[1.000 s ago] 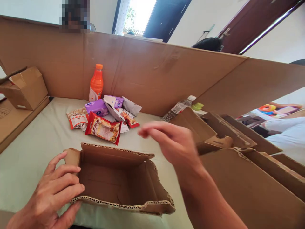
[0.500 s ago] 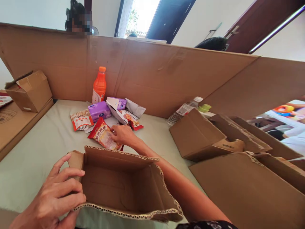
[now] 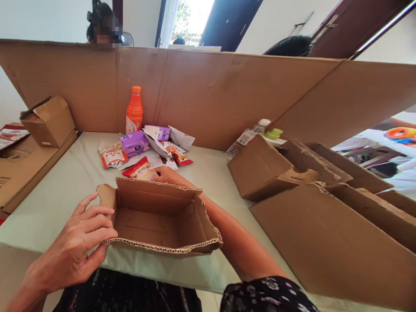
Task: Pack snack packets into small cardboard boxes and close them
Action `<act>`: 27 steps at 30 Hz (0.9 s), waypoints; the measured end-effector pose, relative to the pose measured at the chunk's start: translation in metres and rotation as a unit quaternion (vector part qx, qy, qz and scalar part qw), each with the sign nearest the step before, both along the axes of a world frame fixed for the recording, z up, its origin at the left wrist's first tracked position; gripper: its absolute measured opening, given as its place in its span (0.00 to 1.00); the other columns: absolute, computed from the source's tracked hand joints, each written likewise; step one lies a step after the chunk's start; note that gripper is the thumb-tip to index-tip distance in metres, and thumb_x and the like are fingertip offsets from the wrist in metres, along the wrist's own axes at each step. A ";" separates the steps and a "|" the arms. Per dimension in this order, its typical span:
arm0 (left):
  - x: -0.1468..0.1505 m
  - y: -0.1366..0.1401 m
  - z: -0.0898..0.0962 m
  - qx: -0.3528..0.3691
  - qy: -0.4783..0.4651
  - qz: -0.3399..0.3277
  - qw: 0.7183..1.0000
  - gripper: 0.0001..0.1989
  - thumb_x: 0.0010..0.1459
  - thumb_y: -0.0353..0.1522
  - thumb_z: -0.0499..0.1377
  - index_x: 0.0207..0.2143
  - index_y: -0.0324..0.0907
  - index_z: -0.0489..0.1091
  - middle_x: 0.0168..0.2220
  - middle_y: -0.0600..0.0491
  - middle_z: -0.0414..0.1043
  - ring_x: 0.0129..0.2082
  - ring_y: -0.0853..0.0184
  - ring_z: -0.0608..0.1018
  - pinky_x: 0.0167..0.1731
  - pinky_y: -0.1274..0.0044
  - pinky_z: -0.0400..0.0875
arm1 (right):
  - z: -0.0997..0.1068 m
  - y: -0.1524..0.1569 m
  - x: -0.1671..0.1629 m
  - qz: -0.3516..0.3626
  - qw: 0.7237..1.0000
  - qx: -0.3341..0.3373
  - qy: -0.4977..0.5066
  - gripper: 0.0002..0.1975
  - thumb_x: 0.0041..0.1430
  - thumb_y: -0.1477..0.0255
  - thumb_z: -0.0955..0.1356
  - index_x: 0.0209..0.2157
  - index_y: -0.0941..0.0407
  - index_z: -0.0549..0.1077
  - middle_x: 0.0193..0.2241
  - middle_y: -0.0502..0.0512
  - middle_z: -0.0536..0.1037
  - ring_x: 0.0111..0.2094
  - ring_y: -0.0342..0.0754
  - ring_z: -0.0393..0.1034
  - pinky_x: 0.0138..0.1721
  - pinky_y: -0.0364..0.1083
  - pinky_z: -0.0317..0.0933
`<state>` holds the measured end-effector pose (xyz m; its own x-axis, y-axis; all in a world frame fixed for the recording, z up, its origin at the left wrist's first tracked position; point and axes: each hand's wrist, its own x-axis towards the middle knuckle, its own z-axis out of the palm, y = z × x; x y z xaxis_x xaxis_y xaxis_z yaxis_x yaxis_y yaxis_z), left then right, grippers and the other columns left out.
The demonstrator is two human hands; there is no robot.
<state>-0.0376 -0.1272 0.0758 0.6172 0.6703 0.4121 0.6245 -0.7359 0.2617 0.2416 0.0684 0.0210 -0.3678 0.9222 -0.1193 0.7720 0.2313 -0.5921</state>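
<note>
Closer to us now, we are dragging the red snack packet [image 3: 140,170] with our right hand [image 3: 169,175] clasping it, left hand [image 3: 76,251] gripping the open cardboard box [image 3: 156,216].

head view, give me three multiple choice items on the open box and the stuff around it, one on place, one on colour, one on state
1. Where does the orange bottle stand?
A. against the cardboard wall
B. inside the open box
C. on the floor

2. What colour is the snack packet under the right hand?
A. blue
B. red
C. green

3. What is in the open box?
A. bottles
B. packets
C. nothing

Answers:
1 A, it stands upright at the foot of the wall, behind the packets.
2 B, its wrapper shows red beyond the box's far wall.
3 C, only bare cardboard shows inside, while the left hand grips its left edge.
</note>
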 end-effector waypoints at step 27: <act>0.012 -0.005 0.000 0.007 -0.016 0.019 1.000 0.11 0.63 0.23 0.55 0.40 0.45 0.73 0.38 0.56 0.78 0.51 0.64 0.76 0.68 0.60 0.52 | 0.091 -0.120 0.022 0.290 0.887 0.294 -0.204 0.11 0.66 0.78 0.66 0.29 0.58 0.75 0.26 0.53 0.76 0.27 0.45 0.65 0.32 0.46 0.53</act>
<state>-0.0256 -0.1321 0.0754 0.5771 0.6877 0.4405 0.6438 -0.7149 0.2728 0.2632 -0.0518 0.1117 -0.8377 0.5390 0.0879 0.5448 0.8360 0.0654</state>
